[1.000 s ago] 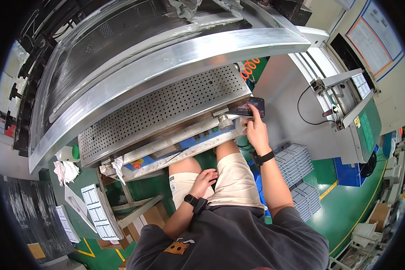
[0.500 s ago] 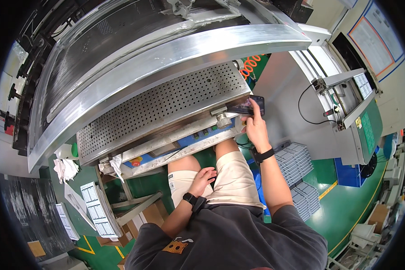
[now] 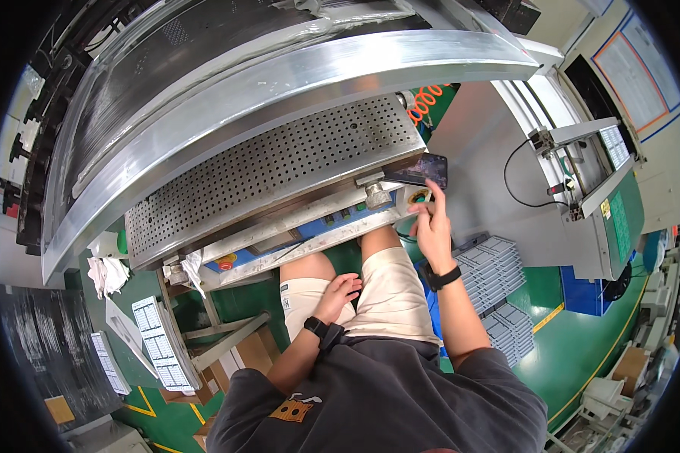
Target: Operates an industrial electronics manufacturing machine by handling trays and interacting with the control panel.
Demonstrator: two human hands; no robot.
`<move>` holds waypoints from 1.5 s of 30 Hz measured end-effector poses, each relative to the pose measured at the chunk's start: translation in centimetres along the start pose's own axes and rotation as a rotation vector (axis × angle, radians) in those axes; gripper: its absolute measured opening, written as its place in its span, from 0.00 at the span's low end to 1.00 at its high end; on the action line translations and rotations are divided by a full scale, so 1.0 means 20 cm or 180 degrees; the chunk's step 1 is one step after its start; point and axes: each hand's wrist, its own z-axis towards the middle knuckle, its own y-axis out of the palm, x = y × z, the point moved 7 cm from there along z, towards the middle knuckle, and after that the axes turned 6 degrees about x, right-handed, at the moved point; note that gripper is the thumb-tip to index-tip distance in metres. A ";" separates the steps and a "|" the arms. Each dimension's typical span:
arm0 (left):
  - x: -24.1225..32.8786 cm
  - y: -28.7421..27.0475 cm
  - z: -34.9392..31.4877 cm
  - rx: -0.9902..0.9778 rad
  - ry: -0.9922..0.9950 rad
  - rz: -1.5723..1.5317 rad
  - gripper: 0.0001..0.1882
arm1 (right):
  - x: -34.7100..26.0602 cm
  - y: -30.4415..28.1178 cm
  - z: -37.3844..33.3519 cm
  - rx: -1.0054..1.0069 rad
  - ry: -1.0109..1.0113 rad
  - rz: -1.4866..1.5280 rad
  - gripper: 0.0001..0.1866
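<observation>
A phone (image 3: 432, 170) with a lit screen lies at the right end of the perforated metal platen (image 3: 279, 174), part of it hidden by the platen's corner. My right hand (image 3: 434, 232) hovers just below the phone, index finger pointing up at its lower edge and the other fingers loosely bent; nothing is in its grasp. A metal knob (image 3: 376, 196) is just left of that hand. My left hand (image 3: 338, 298) rests on my thigh, empty, with its fingers slightly curved and apart.
A large silver screen frame (image 3: 302, 79) arches over the platen. The blue control panel (image 3: 302, 235) with a red button runs along the machine's front. Stacked grey trays (image 3: 491, 272) stand at the right; printed white panels (image 3: 166, 347) lean at the left. An orange coiled hose (image 3: 425, 102) hangs behind.
My right hand has drawn down from the phone, uncovering more of its screen. The left hand stays on the thigh. The whole view has shifted slightly.
</observation>
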 end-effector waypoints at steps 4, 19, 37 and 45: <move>0.05 -0.03 -0.04 0.0070 0.0014 -0.0109 0.17 | 0.18 0.09 -0.23 -0.0515 0.0459 0.0736 0.21; 1.10 -0.84 -1.57 0.4273 0.3059 0.3334 0.17 | 0.70 0.46 -0.70 -0.2223 0.1702 0.0985 0.13; 0.52 -1.36 -1.99 0.5649 0.0214 0.4775 0.29 | 0.71 0.45 -0.72 -0.2204 0.1684 0.0926 0.13; 0.03 -1.73 -2.31 0.6145 0.0842 0.0784 0.40 | 0.70 0.48 -0.72 -0.2269 0.1189 0.0879 0.13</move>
